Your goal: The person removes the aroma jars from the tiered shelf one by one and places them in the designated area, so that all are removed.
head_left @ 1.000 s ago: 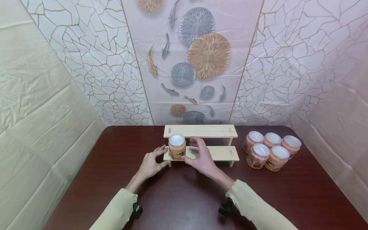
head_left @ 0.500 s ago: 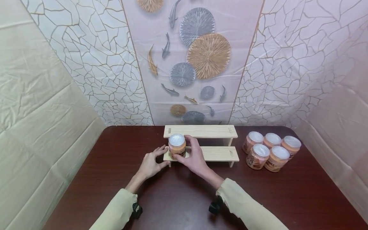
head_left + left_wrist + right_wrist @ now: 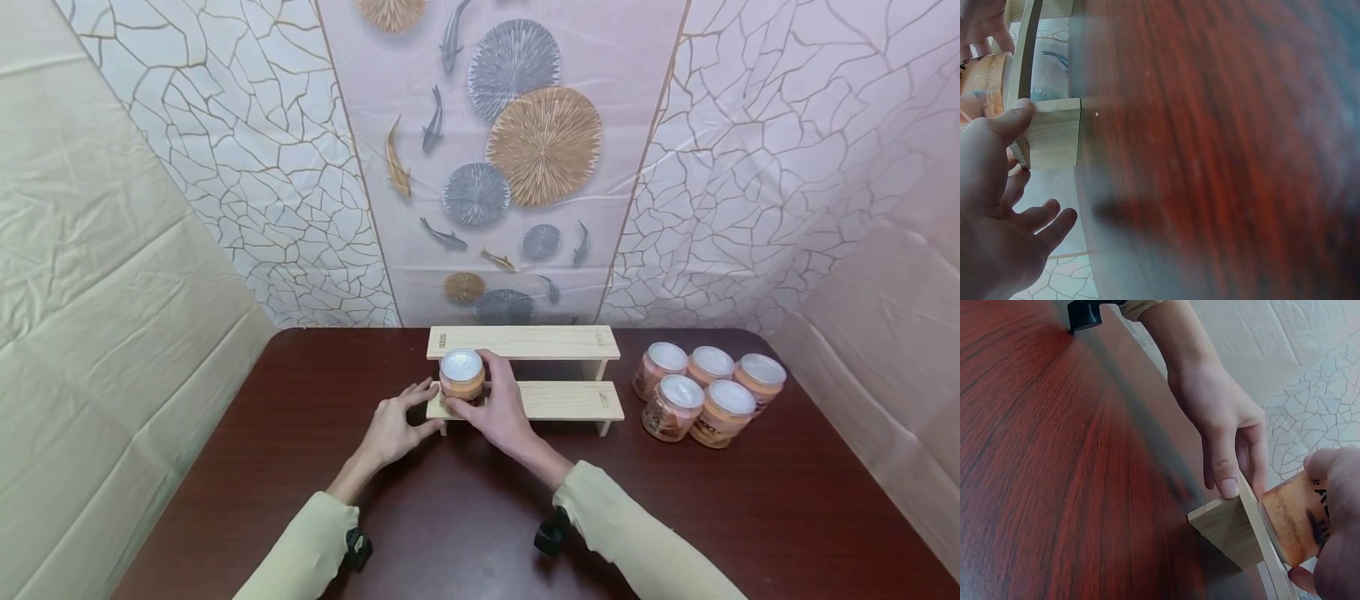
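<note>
A jar (image 3: pixel 462 385) with an orange label and a silvery-white lid stands upright at the left end of the lower board (image 3: pixel 558 401) of a two-step wooden rack. My right hand (image 3: pixel 504 410) grips this jar from the right, thumb at its front and fingers behind. In the right wrist view the jar (image 3: pixel 1294 519) shows dark lettering, and its base sits against the board. My left hand (image 3: pixel 392 429) holds the left end of the lower board; the left wrist view shows the thumb (image 3: pixel 1017 119) on the board's edge and other fingers beyond it.
The upper board (image 3: pixel 522 341) of the rack stands behind, near the patterned backdrop. Several similar jars (image 3: pixel 723 412) are grouped at the right on the dark wooden table (image 3: pixel 480 517). Pale cloth walls (image 3: pixel 97 350) rise on either side.
My right hand has moved left, from beside the jar to around it, closing its fingers and thumb on it. The jar has stayed in place, and the left hand has not moved.
</note>
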Demonstrator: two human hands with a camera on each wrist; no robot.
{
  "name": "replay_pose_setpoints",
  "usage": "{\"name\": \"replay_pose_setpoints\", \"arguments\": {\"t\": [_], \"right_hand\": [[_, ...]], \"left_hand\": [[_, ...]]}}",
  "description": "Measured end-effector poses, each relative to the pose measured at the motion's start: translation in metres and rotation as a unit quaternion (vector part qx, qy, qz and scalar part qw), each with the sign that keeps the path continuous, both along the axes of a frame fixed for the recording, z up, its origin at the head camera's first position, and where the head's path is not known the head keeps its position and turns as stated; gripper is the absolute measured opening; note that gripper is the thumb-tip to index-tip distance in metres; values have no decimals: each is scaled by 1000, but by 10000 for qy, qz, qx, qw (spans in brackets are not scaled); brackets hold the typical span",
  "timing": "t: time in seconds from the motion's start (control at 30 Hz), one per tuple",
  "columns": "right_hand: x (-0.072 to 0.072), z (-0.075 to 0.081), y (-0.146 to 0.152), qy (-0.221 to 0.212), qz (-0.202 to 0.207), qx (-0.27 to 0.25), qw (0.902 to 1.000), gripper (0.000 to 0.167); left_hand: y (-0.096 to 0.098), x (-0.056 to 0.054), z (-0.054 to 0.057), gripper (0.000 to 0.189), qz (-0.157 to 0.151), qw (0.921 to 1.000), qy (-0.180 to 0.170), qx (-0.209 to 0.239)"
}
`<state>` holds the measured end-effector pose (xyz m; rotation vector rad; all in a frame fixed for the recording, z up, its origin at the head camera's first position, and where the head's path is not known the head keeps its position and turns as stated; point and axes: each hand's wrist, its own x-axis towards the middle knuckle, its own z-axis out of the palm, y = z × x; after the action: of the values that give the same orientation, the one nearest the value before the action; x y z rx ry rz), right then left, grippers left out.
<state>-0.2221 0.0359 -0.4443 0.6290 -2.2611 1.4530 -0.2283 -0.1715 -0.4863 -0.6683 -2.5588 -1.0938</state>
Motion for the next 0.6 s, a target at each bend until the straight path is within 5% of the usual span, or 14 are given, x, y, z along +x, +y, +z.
{"name": "replay_pose_setpoints", "arguments": {"t": [0.6], "right_hand": [[-2, 0, 0, 33, -29, -98, 9999, 73]], "left_hand": [[0, -1, -1, 57, 0, 10000, 2, 18]]}}
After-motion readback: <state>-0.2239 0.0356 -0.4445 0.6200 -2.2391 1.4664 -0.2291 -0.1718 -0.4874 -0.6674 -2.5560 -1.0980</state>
